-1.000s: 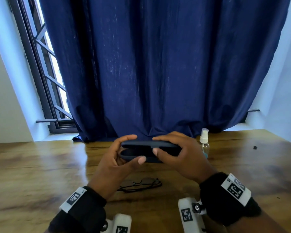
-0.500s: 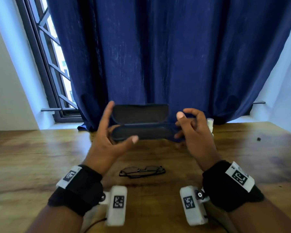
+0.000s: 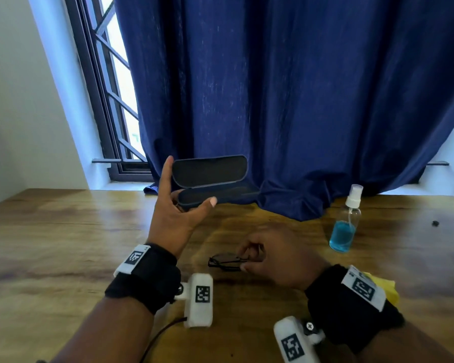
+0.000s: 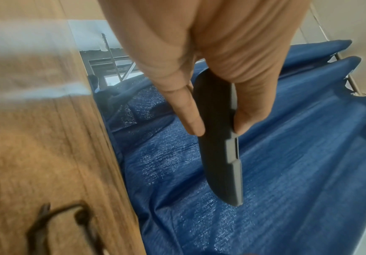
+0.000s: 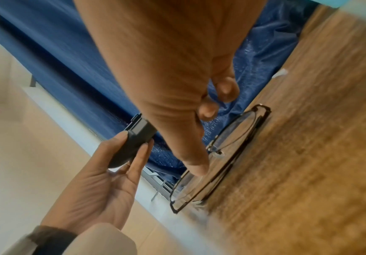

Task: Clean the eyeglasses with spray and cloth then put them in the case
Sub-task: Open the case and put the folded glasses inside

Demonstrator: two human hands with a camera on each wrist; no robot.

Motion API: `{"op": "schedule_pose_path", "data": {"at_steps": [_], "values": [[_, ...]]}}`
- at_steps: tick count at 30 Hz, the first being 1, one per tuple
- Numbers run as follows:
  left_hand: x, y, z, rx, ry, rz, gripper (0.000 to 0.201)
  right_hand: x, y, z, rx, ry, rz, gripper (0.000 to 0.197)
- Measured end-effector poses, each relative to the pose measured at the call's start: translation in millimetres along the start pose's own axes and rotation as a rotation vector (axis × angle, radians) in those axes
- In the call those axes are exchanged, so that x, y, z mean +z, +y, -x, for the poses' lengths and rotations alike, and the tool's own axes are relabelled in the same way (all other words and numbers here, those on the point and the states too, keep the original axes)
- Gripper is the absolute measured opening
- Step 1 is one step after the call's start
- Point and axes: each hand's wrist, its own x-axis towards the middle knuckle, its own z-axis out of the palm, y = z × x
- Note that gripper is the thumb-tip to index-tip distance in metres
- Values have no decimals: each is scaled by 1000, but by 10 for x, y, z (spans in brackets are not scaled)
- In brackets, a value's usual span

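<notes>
A dark blue curtain [image 3: 286,100] is hung across the far side of the scene, with its hem gathered on the far edge of the wooden worktop [image 3: 50,244]. A barred window [image 3: 110,87] is seen at the far left beside the curtain.

The case [image 3: 212,179] is held open above the far middle of the worktop, its lid raised upright toward the curtain and its dark lining turned toward the near side. It is gripped at its left end by the left hand [image 3: 176,218], with the thumb laid along the near edge of the base and the fingers [image 4: 190,112] spread behind the shell; in the left wrist view the closed back of the case is seen pinched between thumb and fingers.

A spray bottle [image 3: 345,221] with blue liquid and a white nozzle is stood upright at the far right of the worktop, well apart from both hands. A yellow cloth [image 3: 389,290] is partly hidden behind the right wrist at the near right.

The eyeglasses [image 3: 227,262] are laid folded on the worktop near the middle. The right hand [image 3: 278,260] is lowered over their right end, its fingers [image 5: 197,165] curled loosely at the frame; whether the frame is actually pinched cannot be told.

A small dark object [image 3: 435,223], too small to be identified, is seen at the far right.
</notes>
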Motion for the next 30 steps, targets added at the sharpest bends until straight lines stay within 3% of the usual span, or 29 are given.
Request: {"op": "schedule_pose_path", "data": {"at_steps": [9, 14, 18, 24, 30], "values": [[-4, -2, -4, 7, -24, -26, 107, 40, 49, -19, 60, 30, -23, 11], [-29, -23, -17, -4, 22, -56, 106, -235, 50, 77, -44, 236, -72, 12], [-33, -24, -9, 0, 70, -80, 107, -416, 106, 143, -79, 513, -97, 15], [248, 80, 187, -23, -90, -110, 113, -500, 154, 181, -52, 822, 71, 16], [489, 209, 390, 19, -195, -12, 116, -519, 102, 210, -54, 803, 240, 10]]}}
